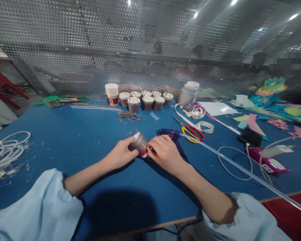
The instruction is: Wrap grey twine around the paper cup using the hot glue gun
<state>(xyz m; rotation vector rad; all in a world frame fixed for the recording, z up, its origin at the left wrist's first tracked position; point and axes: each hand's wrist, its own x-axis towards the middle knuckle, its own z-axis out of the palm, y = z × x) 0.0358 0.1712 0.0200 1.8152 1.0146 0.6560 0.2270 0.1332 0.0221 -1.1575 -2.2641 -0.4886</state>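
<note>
A paper cup (pixel 139 144), mostly wrapped in grey-brown cord, lies tilted just above the table; a red and white band still shows at its lower end. My left hand (pixel 123 149) grips the cup from the left, thumb and fingers around its side. At the cup's right side, the fingers of my right hand (pixel 165 153) are pinched together by the wrapped surface, probably on the cord, though that bit is mostly hidden. Just behind my right hand lies a blue glue gun (pixel 169 132) with a long clear glue stick (pixel 223 155) sticking out to the right.
Several cord-wrapped cups (pixel 133 104) and a stack of paper cups (pixel 111 93) stand at the back. Cut cords (pixel 130 117), scissors (pixel 192 133), a measuring tape (pixel 206 127) and a black phone (pixel 251 136) lie around. White cord coils (pixel 7 150) sit at the left.
</note>
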